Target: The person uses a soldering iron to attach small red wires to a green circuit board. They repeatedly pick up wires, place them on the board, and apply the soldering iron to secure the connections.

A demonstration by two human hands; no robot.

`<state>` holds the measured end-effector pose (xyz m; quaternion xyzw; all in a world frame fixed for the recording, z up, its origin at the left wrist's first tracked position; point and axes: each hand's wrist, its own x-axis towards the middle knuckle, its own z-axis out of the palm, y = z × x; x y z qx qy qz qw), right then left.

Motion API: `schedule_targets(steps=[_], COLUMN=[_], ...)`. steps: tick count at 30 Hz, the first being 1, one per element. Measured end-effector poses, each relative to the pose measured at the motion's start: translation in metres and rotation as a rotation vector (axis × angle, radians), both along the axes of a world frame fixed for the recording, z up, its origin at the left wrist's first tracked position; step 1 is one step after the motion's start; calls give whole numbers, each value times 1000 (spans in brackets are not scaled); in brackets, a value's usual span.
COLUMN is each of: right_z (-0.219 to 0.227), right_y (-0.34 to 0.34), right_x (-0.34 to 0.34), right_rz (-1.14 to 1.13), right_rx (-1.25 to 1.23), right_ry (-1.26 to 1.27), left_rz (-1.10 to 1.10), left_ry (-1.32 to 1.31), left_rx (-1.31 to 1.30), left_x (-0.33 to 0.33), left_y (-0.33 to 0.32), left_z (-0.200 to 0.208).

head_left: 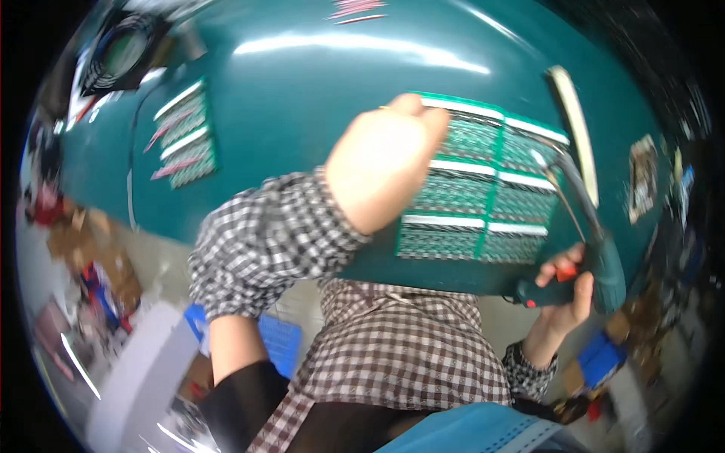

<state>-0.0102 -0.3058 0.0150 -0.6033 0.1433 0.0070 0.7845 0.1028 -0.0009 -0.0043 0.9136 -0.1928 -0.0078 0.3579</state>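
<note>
My left hand (381, 166) reaches over the upper left corner of a green circuit board panel (453, 198). Its fingers are bent and pressed together at the panel's edge, and blur hides what they may pinch. The panel lies flat, split into several smaller boards, each with a white strip along its top. At the right, my right hand (563, 302) is wrapped round the grip of a dark green soldering gun (604, 275) with a red trigger. The gun's metal nose and thin feed tube point up and left, with the tip over the panel's upper right board.
Smaller green boards (189, 143) with pink wires lie at the left. More pink wires (355, 9) rest at the far edge. A pale strip (575, 136) lies right of the panel, with a worn flat piece (643, 180) beyond it. A round dark object (124, 49) stands far left.
</note>
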Motion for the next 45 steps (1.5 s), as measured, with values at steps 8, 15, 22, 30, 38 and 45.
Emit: schedule_targets(steps=[8,15,22,30,38,45], right_z=[-10,-7,-1,21,17,11], right_y=[-12,-3,-9,-3,3,7], right_x=[8,9,7,26,16,14], right_rz=[54,106,31,122,41,31], right_rx=[154,152,239,-24,-113,-96], right_ry=[0,-20,74,-21,-2,53], left_rz=[386,617,648,-16,-22,-12], left_ry=[-226,-257,-169,405,87,5], left_rx=[-150,-143,-241,-472,-48,69], left_x=[-55,-69,-58,1,13,9], left_y=[87,126,109,11,-4,-4], left_z=[-10,-21,-10,29,-3,0])
